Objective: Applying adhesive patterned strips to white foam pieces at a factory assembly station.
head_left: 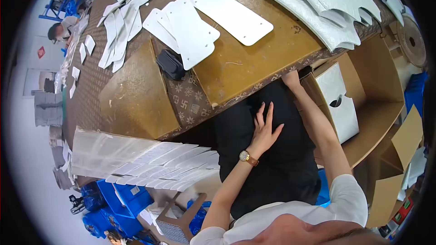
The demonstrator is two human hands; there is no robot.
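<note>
The right hand (291, 80) could be scraped by the desk (188, 95) if withdrawn carelessly; its fingers cannot be judged. On the left hand (262, 138), fingers are apart.

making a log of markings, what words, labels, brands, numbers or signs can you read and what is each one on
No words or numbers can be read clearly.
Wristwatch dial: too small to read.
White label on the blue bin: too small and blurred.
Red diamond in the left background: too blurred for any writing.
Brown table cover: repeated decorative symbols, no readable words.
Black fabric under the left hand: none visible.
</note>
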